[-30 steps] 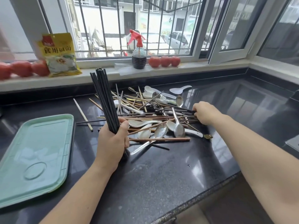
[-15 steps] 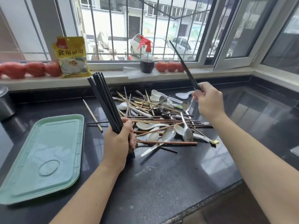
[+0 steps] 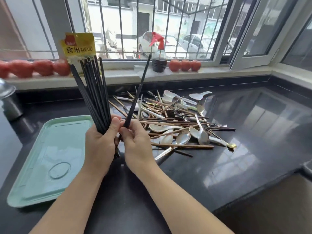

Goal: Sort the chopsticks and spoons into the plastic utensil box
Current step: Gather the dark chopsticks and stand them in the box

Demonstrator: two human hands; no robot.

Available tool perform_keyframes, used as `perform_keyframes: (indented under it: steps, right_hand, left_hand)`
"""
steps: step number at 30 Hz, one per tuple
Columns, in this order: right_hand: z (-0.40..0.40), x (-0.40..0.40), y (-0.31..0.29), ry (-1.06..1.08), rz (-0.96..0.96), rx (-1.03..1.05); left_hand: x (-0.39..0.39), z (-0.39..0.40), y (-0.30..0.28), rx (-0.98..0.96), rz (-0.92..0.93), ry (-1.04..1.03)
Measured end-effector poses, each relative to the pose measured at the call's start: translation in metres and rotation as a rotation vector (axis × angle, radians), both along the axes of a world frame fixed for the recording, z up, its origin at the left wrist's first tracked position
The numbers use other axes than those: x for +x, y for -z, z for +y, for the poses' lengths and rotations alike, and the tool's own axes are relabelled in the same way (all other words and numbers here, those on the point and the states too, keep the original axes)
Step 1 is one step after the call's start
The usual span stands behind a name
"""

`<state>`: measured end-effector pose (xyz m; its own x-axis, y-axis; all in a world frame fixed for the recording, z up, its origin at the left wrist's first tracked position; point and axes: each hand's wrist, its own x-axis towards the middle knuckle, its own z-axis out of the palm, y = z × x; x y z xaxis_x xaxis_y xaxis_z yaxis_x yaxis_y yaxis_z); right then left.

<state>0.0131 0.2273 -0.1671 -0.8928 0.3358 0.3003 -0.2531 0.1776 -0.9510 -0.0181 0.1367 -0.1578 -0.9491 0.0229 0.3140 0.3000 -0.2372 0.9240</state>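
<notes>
**Caller:** Black polished desk (image 3: 211, 174) under a barred window (image 3: 152, 27), cars parked outside. On the sill I've got a row of red tomatoes (image 3: 33, 68) at the left, a yellow food packet (image 3: 78, 46) standing up, a spray bottle (image 3: 159, 53) with a red trigger, and three more tomatoes (image 3: 184, 65) to its right.

**Partner:** And the hands?

**Caller:** Both up over the desk's near middle. My left hand (image 3: 99, 146) is wrapped round the lower end of a bundle of black chopsticks (image 3: 94, 95), held upright and fanning out toward the packet. My right hand (image 3: 136, 146) pinches the lower end of a single black chopstick (image 3: 137, 92) between thumb and fingertips; it tilts up and to the right, its tip in front of the spray bottle. The two hands sit just beside each other, thumbs nearly touching.

**Partner:** Where's the rest of it?

**Caller:** Heaped behind and to the right of my right hand: a pile of utensils (image 3: 172, 122), brown wooden chopsticks crossing every way, white ceramic spoons (image 3: 200, 95) toward the back, metal spoons (image 3: 183, 138) nearer the front, a small gold spoon (image 3: 231, 145) out at the right edge. One brown chopstick (image 3: 182, 146) lies flat across the front of the heap.

**Partner:** The box?

**Caller:** What I see is a pale green plastic tray (image 3: 30, 188) flat on the desk to the left of my left hand, nothing in it. A metal pot (image 3: 8, 100) pokes in at the far left edge.
</notes>
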Motion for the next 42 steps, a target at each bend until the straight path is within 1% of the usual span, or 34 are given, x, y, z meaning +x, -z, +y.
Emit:
perform_keyframes:
  steps: [3, 6, 9, 13, 15, 18, 21, 23, 25, 26, 27, 28, 29, 30, 31, 33, 34, 35, 40, 42]
  right_hand:
    - [0.002, -0.001, 0.007, 0.039, -0.028, 0.169]
    - [0.003, -0.002, 0.009, 0.095, 0.032, 0.309]
    - [-0.001, -0.002, 0.009, 0.09, 0.038, 0.373]
    - [-0.005, -0.004, 0.013, 0.068, -0.035, 0.445]
    - [-0.004, -0.003, 0.014, 0.028, -0.089, 0.493]
    - [-0.004, 0.004, 0.011, -0.012, -0.147, 0.56]
    - [-0.001, 0.001, 0.009, -0.034, -0.181, 0.575]
    - [-0.003, 0.005, 0.005, -0.119, -0.207, 0.572]
    - [-0.001, 0.016, 0.001, -0.185, -0.171, 0.583]
    - [0.004, 0.021, -0.004, -0.137, -0.11, 0.626]
    - [0.014, 0.02, -0.009, -0.041, -0.039, 0.664]
    - [0.03, 0.015, -0.013, 0.069, -0.011, 0.687]
    - [0.052, 0.004, -0.017, 0.153, -0.055, 0.702]
    - [0.076, -0.011, -0.023, 0.195, -0.163, 0.75]
    - [0.1, -0.026, -0.027, 0.188, -0.309, 0.844]
    - [0.134, -0.05, -0.027, 0.077, -0.576, 1.05]
    - [0.142, -0.058, -0.023, 0.009, -0.647, 1.112]
    - [0.147, -0.062, -0.018, -0.042, -0.672, 1.139]
    - [0.125, -0.049, -0.008, -0.195, -0.596, 1.233]
    - [0.117, -0.045, -0.01, -0.295, -0.571, 1.219]
  left_hand:
    - [0.008, 0.004, 0.001, -0.001, -0.013, 0.029]
    - [0.013, 0.003, -0.003, 0.022, 0.024, 0.036]
    - [0.01, 0.002, -0.002, 0.029, 0.009, 0.027]
    - [0.002, 0.002, 0.004, 0.071, -0.064, -0.009]
    - [0.001, 0.002, 0.006, 0.075, -0.065, -0.024]
    - [0.001, 0.003, 0.007, 0.046, -0.05, -0.036]
    - [0.0, 0.005, 0.008, -0.019, -0.048, -0.055]
    - [-0.003, 0.004, 0.01, -0.063, -0.018, -0.072]
    - [-0.007, 0.004, 0.012, -0.068, 0.014, -0.098]
    - [-0.009, 0.005, 0.014, -0.053, 0.017, -0.128]
    - [-0.011, 0.007, 0.015, -0.034, 0.011, -0.169]
    - [-0.013, 0.009, 0.017, -0.017, 0.002, -0.209]
    - [-0.016, 0.012, 0.018, -0.009, -0.003, -0.235]
    - [-0.017, 0.014, 0.018, -0.013, -0.003, -0.242]
    - [-0.017, 0.015, 0.018, -0.022, -0.002, -0.23]
    - [-0.018, 0.015, 0.018, -0.044, -0.004, -0.17]
    - [-0.018, 0.015, 0.018, -0.051, -0.007, -0.145]
    - [-0.018, 0.015, 0.017, -0.05, -0.012, -0.132]
    - [-0.023, 0.015, 0.019, 0.03, -0.076, -0.173]
    - [-0.025, 0.015, 0.018, 0.056, -0.104, -0.191]
